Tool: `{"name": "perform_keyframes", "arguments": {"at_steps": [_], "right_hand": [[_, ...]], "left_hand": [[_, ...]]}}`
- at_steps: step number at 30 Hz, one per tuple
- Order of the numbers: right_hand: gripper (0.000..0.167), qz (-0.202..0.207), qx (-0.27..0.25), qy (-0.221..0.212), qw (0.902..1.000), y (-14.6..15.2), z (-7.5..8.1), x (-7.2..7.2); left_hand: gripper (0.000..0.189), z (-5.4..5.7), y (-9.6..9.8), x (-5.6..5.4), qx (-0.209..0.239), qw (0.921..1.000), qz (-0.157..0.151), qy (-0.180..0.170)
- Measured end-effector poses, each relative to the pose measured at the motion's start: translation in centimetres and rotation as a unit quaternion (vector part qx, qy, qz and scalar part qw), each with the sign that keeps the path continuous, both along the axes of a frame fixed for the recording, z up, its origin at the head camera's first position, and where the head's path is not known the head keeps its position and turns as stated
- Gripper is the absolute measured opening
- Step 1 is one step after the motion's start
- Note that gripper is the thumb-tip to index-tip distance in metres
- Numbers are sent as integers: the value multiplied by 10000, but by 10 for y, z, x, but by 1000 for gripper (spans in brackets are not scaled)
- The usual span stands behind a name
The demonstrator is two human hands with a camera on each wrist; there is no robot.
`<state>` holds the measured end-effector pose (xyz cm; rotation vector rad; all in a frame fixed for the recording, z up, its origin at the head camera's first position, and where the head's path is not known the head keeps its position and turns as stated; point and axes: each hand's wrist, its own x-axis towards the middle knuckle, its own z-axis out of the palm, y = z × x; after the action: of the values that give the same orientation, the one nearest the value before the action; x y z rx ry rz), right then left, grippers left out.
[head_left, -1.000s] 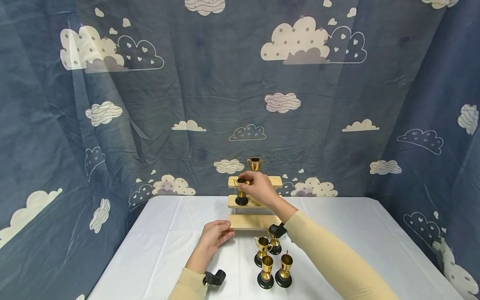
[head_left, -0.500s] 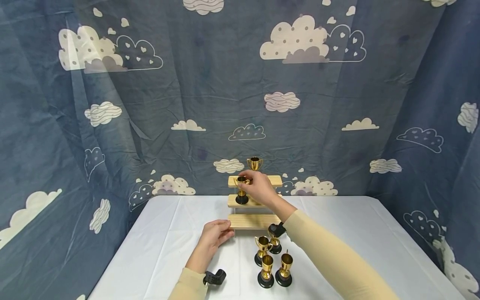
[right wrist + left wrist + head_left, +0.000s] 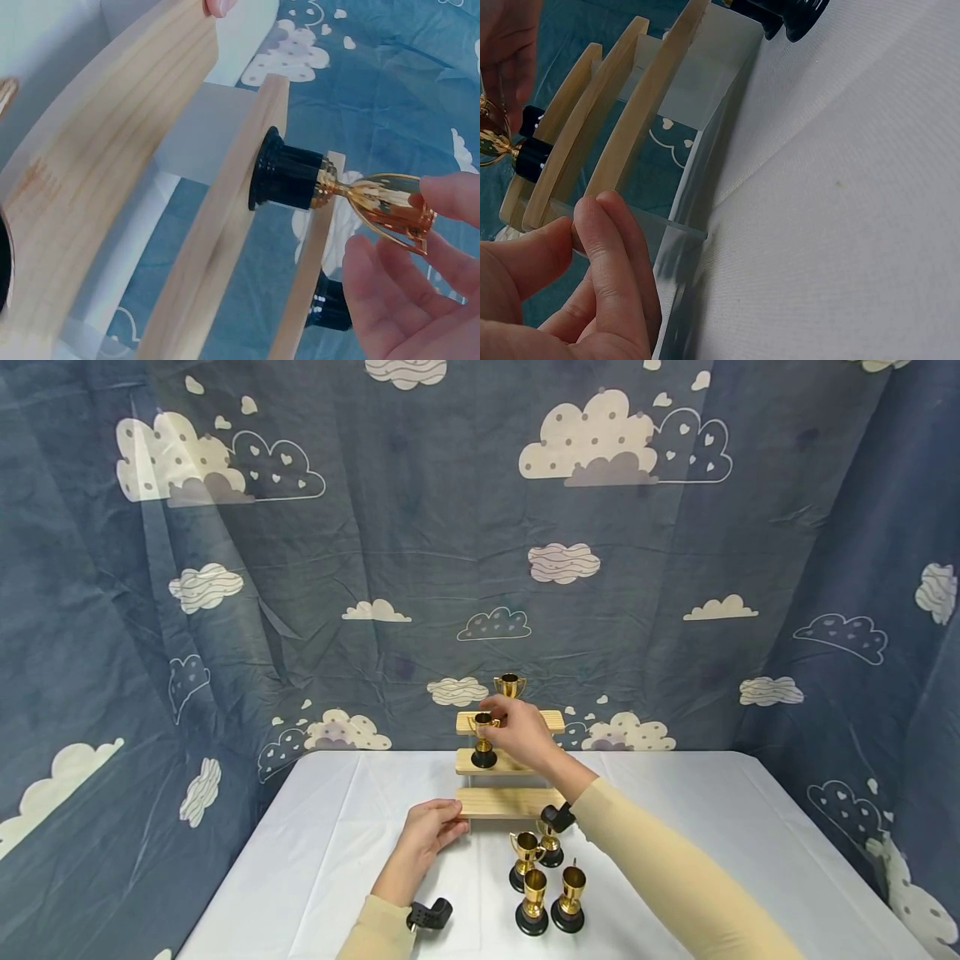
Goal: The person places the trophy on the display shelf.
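Observation:
A three-tier wooden display stand (image 3: 510, 803) with clear side panels stands on the table. My left hand (image 3: 426, 837) pinches the left end of its lowest board between thumb and fingers. A small gold trophy (image 3: 483, 757) with a black base stands upright at the left of the middle board. Around its cup is my right hand (image 3: 525, 737), fingers spread and loose, the thumb (image 3: 450, 196) at the cup's side. In the right wrist view a gap shows between the forefinger and the cup. Another gold trophy (image 3: 510, 685) stands on the top board, partly behind the right hand.
Several more gold trophies (image 3: 533, 906) with black bases stand on the white-covered table (image 3: 360, 827) in front of the stand, below the right forearm. A blue cloud-patterned curtain (image 3: 420, 543) hangs behind and at both sides.
The right hand's fingers have lifted slightly and loosened around the cup. The trophy stays in place on the middle board. My left hand has not moved.

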<state>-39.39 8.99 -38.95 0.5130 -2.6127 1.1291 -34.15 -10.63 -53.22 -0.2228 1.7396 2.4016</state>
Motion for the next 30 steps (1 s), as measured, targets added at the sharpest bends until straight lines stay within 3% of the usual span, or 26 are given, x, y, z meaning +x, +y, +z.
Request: {"name": "perform_keyframes", "arguments": {"at_steps": [15, 21, 30], "right_hand": [[39, 50, 140, 12, 9999, 11, 7, 1], [39, 49, 105, 108, 9999, 21, 10, 8], [41, 26, 93, 347, 9994, 40, 29, 22]], "left_hand": [[25, -1, -1, -1, 25, 10000, -16, -76], [24, -3, 1, 1, 17, 10000, -55, -58], [24, 0, 0, 0, -10, 10000, -17, -22]]}}
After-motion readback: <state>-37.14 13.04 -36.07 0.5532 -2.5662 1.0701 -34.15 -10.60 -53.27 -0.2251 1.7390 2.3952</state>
